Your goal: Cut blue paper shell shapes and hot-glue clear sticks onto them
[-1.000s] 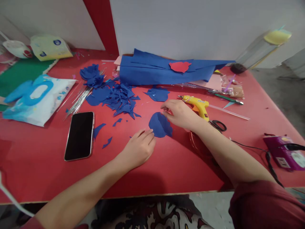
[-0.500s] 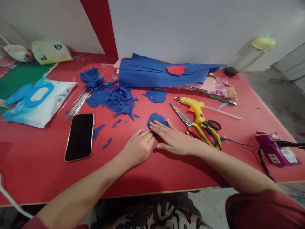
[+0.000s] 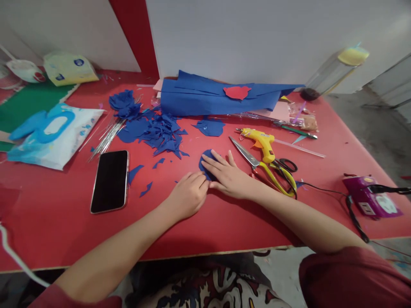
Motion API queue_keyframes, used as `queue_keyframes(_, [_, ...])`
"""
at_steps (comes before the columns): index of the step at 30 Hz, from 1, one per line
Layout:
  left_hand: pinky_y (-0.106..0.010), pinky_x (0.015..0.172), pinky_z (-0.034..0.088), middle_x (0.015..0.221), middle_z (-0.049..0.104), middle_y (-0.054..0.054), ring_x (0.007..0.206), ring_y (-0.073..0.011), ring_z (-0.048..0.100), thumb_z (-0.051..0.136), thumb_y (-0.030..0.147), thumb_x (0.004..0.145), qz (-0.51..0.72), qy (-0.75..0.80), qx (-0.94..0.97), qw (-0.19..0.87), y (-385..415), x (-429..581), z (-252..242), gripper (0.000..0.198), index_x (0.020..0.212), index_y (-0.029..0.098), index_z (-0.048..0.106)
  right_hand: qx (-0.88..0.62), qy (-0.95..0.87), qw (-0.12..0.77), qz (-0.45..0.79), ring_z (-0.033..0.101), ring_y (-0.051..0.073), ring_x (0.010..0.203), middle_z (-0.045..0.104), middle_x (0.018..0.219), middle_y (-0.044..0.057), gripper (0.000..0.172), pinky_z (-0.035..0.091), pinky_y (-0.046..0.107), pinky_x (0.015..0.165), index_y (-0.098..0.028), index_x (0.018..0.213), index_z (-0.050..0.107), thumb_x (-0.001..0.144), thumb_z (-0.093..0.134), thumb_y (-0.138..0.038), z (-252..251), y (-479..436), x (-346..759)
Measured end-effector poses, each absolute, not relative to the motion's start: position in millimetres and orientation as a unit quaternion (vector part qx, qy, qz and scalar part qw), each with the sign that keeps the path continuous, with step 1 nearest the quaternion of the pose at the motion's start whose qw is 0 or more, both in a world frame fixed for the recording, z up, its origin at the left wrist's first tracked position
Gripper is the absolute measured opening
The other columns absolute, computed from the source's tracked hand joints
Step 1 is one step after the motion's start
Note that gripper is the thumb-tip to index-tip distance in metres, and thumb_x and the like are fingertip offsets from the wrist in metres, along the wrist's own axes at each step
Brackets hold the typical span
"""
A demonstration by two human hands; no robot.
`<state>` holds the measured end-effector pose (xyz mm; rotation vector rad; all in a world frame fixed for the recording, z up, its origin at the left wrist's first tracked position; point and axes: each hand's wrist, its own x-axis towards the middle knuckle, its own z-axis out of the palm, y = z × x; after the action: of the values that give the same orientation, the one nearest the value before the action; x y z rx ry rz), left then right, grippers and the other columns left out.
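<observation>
On the red desk (image 3: 224,233), scissors (image 3: 252,159) and a yellow glue gun (image 3: 261,140) lie right of the work, a phone (image 3: 110,182) left, blue scraps (image 3: 162,131) beyond. A blue piece (image 3: 205,159) lies partly hidden beneath the right hand (image 3: 233,177), whose grip is spread, palm down. The left hand (image 3: 189,194) curls at its near edge; whether that grip pinches it, I cannot tell. Both forearms slant inward.
</observation>
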<state>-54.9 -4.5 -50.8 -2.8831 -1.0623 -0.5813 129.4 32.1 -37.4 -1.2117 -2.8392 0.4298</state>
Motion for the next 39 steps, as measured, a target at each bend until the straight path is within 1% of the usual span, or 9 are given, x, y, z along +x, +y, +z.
queue_keyframes(3, [-0.038,0.078,0.048,0.091,0.062,-0.015,0.089,-0.0245,0.057,0.038,0.012,0.086,-0.191,-0.333,-0.923,0.006,-6,-54,-51,0.023,0.092,0.007,0.060,-0.423,-0.898,0.021,0.122,0.006,0.037,0.139,0.016,0.152,0.016,0.076,0.010,0.068,0.103,-0.014,0.141,0.033,0.086,0.022,-0.064,-38,34,131])
queue_keyframes(6, [-0.038,0.076,0.049,0.089,0.061,-0.015,0.088,-0.0239,0.057,0.036,0.012,0.087,-0.191,-0.328,-0.925,-0.007,-8,-53,-51,0.024,0.090,0.008,0.060,-0.401,-0.907,0.019,0.130,0.003,0.039,0.139,0.013,0.153,0.012,0.070,0.011,0.070,0.102,-0.023,0.139,0.039,0.086,0.023,-0.065,-36,34,131])
queue_keyframes(9, [-0.038,0.074,0.049,0.087,0.061,-0.015,0.086,-0.0236,0.056,0.034,0.012,0.088,-0.193,-0.325,-0.926,-0.012,-10,-52,-51,0.026,0.091,0.007,0.059,-0.403,-0.906,0.010,0.131,0.005,0.040,0.139,0.014,0.153,0.012,0.063,0.013,0.071,0.101,-0.026,0.135,0.044,0.087,0.025,-0.062,-36,34,129])
queue_keyframes(16, [-0.037,0.076,0.049,0.088,0.062,-0.013,0.088,-0.0236,0.057,0.039,0.011,0.085,-0.183,-0.323,-0.928,-0.024,-11,-51,-50,0.023,0.093,0.007,0.061,-0.465,-0.873,0.000,0.149,0.005,0.038,0.139,0.014,0.153,0.015,0.059,0.014,0.066,0.104,-0.022,0.140,0.038,0.091,0.029,-0.054,-36,37,127])
queue_keyframes(21, [-0.036,0.076,0.049,0.082,0.062,-0.013,0.088,-0.0236,0.056,0.040,0.008,0.085,-0.199,-0.313,-0.928,-0.014,-17,-49,-48,0.023,0.090,0.005,0.061,-0.436,-0.889,0.017,0.140,0.007,0.038,0.139,0.017,0.153,0.012,0.059,0.012,0.067,0.104,-0.023,0.132,0.049,0.089,0.028,-0.058,-34,32,124])
queue_keyframes(25, [-0.037,0.074,0.048,0.084,0.062,-0.014,0.083,-0.0227,0.056,0.040,0.011,0.086,-0.181,-0.314,-0.932,-0.005,-21,-48,-49,0.022,0.088,0.007,0.061,-0.448,-0.883,0.019,0.137,0.011,0.037,0.139,0.021,0.151,0.014,0.059,0.014,0.066,0.104,-0.024,0.134,0.046,0.089,0.028,-0.057,-38,32,122])
queue_keyframes(31, [-0.036,0.073,0.045,0.082,0.064,-0.011,0.082,-0.0220,0.056,0.042,0.012,0.085,-0.201,-0.302,-0.932,0.022,-17,-50,-47,0.021,0.088,0.008,0.062,-0.443,-0.882,0.023,0.160,0.010,0.037,0.139,0.019,0.152,0.014,0.063,0.013,0.067,0.104,-0.020,0.138,0.041,0.090,0.024,-0.058,-40,34,121])
queue_keyframes(35, [-0.035,0.073,0.045,0.075,0.063,-0.009,0.083,-0.0225,0.056,0.044,0.011,0.083,-0.250,-0.350,-0.902,0.053,-9,-56,-43,0.019,0.079,0.009,0.063,-0.422,-0.894,0.038,0.148,0.010,0.036,0.139,0.019,0.152,0.013,0.067,0.013,0.068,0.104,-0.020,0.137,0.041,0.088,0.023,-0.061,-40,33,120])
queue_keyframes(39, [-0.035,0.072,0.046,0.077,0.063,-0.012,0.080,-0.0226,0.055,0.044,0.014,0.084,-0.245,-0.397,-0.882,0.065,-3,-62,-39,0.021,0.074,0.011,0.062,-0.393,-0.908,0.042,0.137,0.012,0.036,0.139,0.024,0.150,0.012,0.072,0.012,0.071,0.101,-0.019,0.136,0.042,0.085,0.022,-0.065,-42,32,119])
